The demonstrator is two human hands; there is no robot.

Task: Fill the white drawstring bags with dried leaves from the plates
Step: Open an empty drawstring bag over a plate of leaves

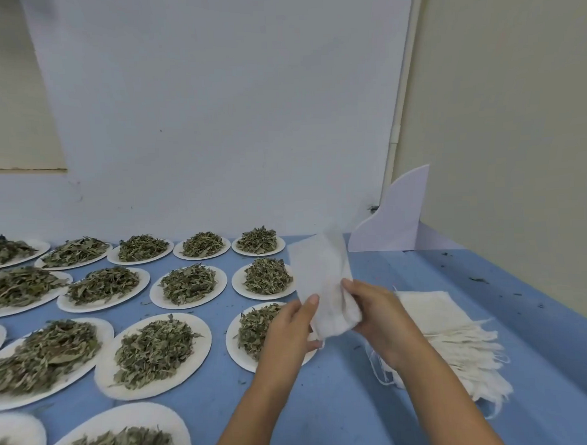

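One thin white drawstring bag (320,271), limp, blurred on top.

I work in a plain packing room. My blue-covered bench (341,403) carries rows of white plates (194,366) heaped with dried leaves (153,352) on the left and stacked empty bags (438,310) on the right. Bare pale walls (215,108) stand beyond.

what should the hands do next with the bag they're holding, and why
Probably pull the bag's mouth open. The left hand and right hand both pinch the lower end of one white drawstring bag, which looks flat and empty. It is held close to a plate heaped with dried leaves. It likely cannot take leaves until it is spread open.
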